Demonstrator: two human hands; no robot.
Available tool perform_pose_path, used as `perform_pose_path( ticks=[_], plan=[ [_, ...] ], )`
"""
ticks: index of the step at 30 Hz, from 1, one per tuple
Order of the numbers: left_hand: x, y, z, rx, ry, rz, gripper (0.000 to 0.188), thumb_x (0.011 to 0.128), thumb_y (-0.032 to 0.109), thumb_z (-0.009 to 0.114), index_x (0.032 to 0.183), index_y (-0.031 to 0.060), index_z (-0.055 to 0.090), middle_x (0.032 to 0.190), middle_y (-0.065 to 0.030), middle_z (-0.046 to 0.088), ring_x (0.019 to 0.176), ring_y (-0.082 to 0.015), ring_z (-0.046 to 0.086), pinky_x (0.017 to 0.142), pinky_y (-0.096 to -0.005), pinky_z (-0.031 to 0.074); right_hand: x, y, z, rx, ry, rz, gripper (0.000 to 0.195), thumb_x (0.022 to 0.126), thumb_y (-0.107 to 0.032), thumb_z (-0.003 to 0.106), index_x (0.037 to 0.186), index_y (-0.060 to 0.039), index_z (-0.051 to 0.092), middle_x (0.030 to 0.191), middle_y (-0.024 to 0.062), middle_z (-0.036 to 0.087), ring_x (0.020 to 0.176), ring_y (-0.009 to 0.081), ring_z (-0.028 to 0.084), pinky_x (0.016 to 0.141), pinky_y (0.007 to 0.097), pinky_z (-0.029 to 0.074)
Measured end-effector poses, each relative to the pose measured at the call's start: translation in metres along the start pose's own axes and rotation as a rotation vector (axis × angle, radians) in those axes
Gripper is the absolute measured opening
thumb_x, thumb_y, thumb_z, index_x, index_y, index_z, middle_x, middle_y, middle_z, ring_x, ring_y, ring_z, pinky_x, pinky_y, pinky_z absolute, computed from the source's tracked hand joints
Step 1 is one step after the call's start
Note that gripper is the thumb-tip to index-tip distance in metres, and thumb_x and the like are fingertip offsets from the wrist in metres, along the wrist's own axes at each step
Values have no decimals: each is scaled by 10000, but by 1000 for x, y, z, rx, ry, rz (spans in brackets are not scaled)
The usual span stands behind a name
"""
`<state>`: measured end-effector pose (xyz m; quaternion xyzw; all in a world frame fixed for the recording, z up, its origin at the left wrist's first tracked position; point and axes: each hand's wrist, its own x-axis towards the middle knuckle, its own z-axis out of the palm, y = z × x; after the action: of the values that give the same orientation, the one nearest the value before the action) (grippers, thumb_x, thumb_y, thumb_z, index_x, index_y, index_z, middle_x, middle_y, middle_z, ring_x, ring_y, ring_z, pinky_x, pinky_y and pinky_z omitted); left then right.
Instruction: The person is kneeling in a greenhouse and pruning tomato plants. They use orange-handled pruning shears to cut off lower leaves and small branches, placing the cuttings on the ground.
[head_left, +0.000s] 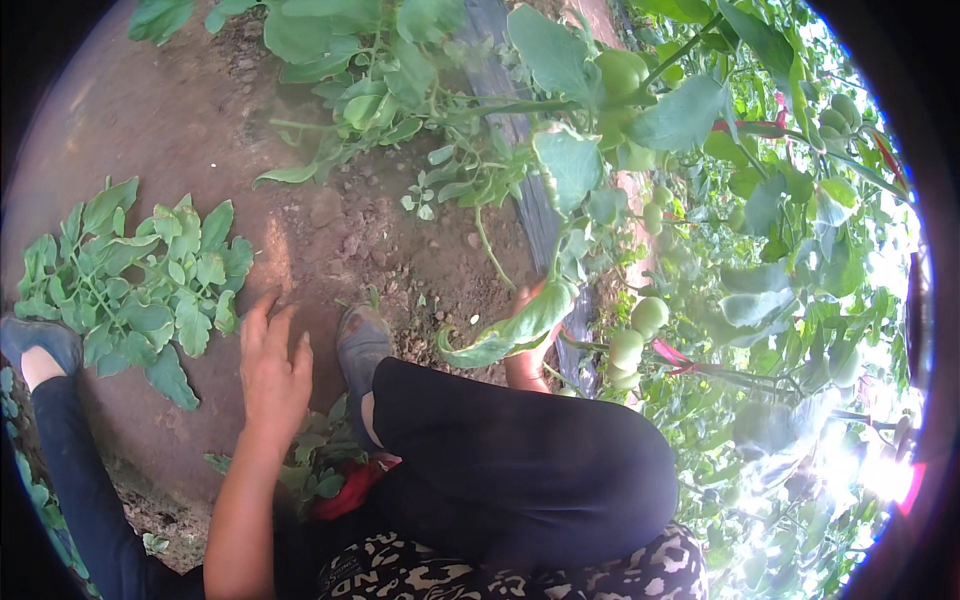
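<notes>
My left hand (276, 360) hovers over the bare soil with its fingers apart and nothing visible in it. Just left of it, a heap of tomato leaves (161, 281) lies on the ground. My right hand (534, 345) reaches past my bent knee to the foot of a tomato plant. A curled tomato leaf (525, 326) covers most of that hand, so its grip is hidden. A thin green stem (491, 247) runs down to its fingertips. Beside it hangs a cluster of green tomatoes (634, 341).
Dark plastic mulch film (532, 202) edges the plant row. Red ties (673, 354) hold stems on the right. More tomato foliage (360, 82) overhangs the soil path (165, 120). My shoes (364, 345) rest on the path, and leaves (322, 457) lie by my seat.
</notes>
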<state>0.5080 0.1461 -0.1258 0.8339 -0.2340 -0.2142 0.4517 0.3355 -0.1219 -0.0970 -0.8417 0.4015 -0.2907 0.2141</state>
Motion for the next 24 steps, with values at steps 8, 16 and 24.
perform_pose_path(
  ticks=[8, 16, 24],
  plan=[
    [1, -2, 2, 3, 6, 20, 317, 784, 9, 594, 1098, -19, 550, 1246, -212, 461, 1141, -389, 466, 946, -428, 401, 77, -53, -19, 50, 138, 54, 713, 869, -38, 561, 1401, 72, 99, 1423, 224, 206, 1367, 317, 204, 1105, 387, 227],
    [1, -4, -5, -6, 18, 23, 326, 779, 3, 593, 1100, -27, 548, 1242, -213, 465, 1132, -390, 470, 946, -425, 400, 90, -53, -15, 64, 108, -60, 713, 862, -34, 571, 1402, 71, 117, 1411, 232, 205, 1362, 343, 223, 1108, 400, 223],
    [1, -6, -6, -14, 28, 30, 327, 773, 5, 607, 1092, -31, 549, 1239, -218, 465, 1135, -393, 466, 948, -427, 398, 65, -46, -7, 60, 89, -83, 642, 895, -109, 504, 1392, 73, 141, 1423, 258, 254, 1360, 293, 241, 1097, 372, 203]
  ],
)
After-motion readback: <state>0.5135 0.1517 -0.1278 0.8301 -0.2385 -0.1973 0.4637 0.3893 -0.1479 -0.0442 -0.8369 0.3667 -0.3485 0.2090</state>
